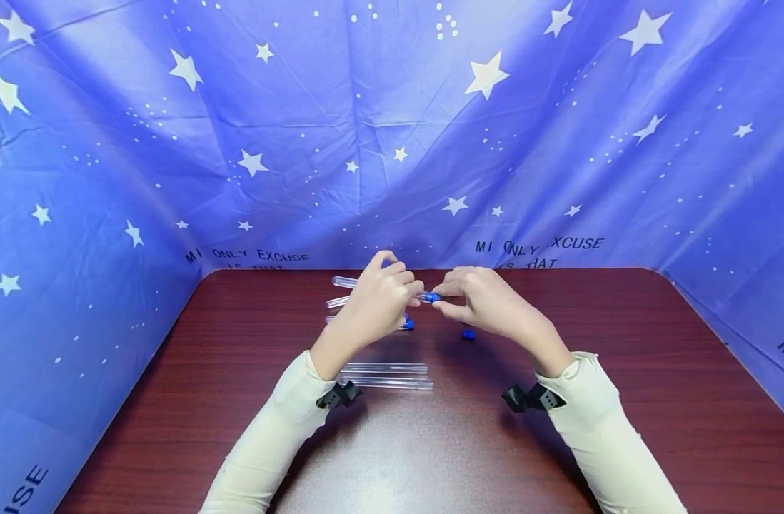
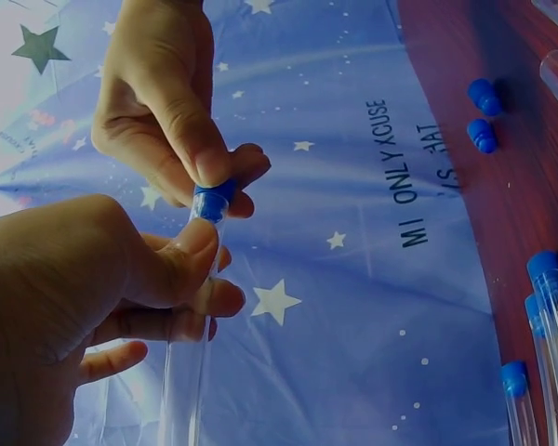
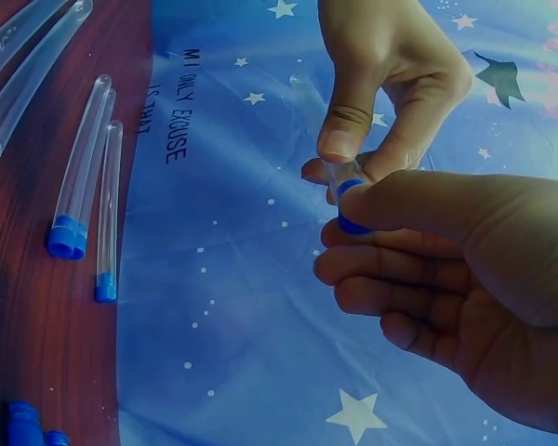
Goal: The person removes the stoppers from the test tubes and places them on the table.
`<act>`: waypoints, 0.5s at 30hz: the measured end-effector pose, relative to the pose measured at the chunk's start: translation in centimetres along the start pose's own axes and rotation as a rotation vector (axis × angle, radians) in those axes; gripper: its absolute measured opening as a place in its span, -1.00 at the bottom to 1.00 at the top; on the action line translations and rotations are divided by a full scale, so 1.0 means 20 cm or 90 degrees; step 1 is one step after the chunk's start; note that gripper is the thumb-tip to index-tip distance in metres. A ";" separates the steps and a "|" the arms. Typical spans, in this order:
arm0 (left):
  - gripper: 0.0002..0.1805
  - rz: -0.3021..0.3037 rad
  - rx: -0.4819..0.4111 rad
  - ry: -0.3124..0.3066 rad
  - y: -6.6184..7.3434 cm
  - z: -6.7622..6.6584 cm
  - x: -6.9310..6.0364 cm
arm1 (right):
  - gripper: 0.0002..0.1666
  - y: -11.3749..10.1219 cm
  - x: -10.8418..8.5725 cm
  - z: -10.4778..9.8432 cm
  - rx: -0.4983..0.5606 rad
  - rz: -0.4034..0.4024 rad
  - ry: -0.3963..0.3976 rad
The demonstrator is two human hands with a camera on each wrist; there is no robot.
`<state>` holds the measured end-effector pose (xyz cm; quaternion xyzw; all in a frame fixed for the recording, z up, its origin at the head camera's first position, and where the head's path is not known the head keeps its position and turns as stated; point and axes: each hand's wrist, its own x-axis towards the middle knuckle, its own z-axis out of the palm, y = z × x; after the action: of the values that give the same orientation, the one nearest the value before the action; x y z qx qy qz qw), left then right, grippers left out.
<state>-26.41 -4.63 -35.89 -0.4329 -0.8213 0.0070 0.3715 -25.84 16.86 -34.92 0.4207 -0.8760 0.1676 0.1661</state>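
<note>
One clear tube (image 2: 184, 390) is held above the table (image 1: 469, 442); the left hand (image 1: 380, 296) pinches it just below the blue cap (image 2: 215, 198), which the right hand (image 1: 491, 303) grips between thumb and fingers. A crooked push could set the cap askew, and a loose left pinch might let the smooth tube slip.

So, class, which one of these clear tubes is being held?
The tube that the left hand grips near its blue cap, which the right hand pinches. The other tubes, some capped, some uncapped, lie on the table.
</note>
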 end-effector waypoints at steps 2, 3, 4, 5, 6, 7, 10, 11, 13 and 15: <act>-0.89 0.000 0.003 0.001 0.00 0.00 0.00 | -0.85 0.00 0.00 0.00 -0.005 -0.007 0.009; -0.89 0.000 0.005 0.001 0.00 0.00 0.00 | -0.85 0.00 0.00 0.00 -0.010 -0.011 0.013; -0.89 0.000 0.007 0.001 0.00 0.00 0.00 | -0.86 0.00 0.00 0.00 -0.014 -0.013 0.018; -0.88 -0.001 0.008 0.002 0.00 0.00 0.00 | -0.86 -0.01 0.00 0.00 -0.018 -0.016 0.022; -0.89 -0.001 0.010 0.002 0.00 0.00 0.00 | -0.86 -0.01 0.00 0.00 -0.021 -0.018 0.026; -0.88 -0.002 0.010 0.002 0.00 0.00 0.00 | -0.86 -0.01 0.00 0.01 -0.025 -0.020 0.029; -0.88 -0.004 0.008 0.001 0.00 0.00 -0.01 | -0.86 -0.01 0.00 0.01 -0.033 -0.024 0.040; -0.88 -0.005 0.007 0.001 0.00 0.00 -0.01 | -0.86 -0.01 0.00 0.01 -0.035 -0.026 0.043; -0.89 -0.007 0.007 0.000 0.00 0.00 -0.01 | -0.87 -0.02 0.00 0.01 -0.039 -0.035 0.051; -0.90 -0.010 0.008 -0.002 0.00 0.00 -0.01 | -0.89 -0.02 0.00 0.01 -0.047 -0.044 0.061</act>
<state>-26.30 -4.71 -35.92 -0.4241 -0.8250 0.0099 0.3733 -25.56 16.61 -35.01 0.4360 -0.8573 0.1497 0.2291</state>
